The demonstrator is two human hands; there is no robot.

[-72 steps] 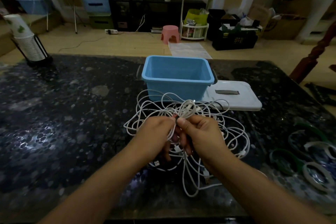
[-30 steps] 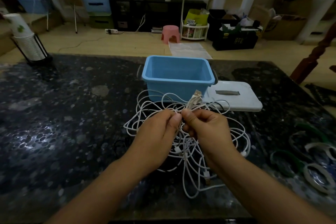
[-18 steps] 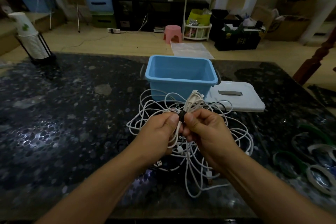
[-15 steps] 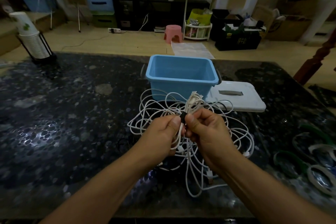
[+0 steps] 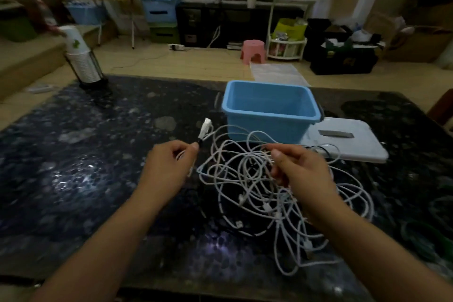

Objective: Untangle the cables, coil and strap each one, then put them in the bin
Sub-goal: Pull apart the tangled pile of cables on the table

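A tangle of white cables (image 5: 257,186) lies on the dark speckled table (image 5: 81,174), in front of an empty blue bin (image 5: 269,108). My left hand (image 5: 169,169) pinches one cable just below its white plug (image 5: 205,128), which sticks up to the left of the tangle. My right hand (image 5: 299,169) pinches strands at the top of the tangle, its fingers curled round them. A black cable shows under the white ones.
The bin's white lid (image 5: 343,140) lies flat to the right of the bin. A stack of paper cups in a black holder (image 5: 83,61) stands at the table's far left corner. Green and white straps (image 5: 431,223) lie blurred at the right edge.
My hands were together over the tangle. They have drawn apart: the left hand has pulled the plug end out to the left, while the right hand holds the tangle back. The view has shifted left.
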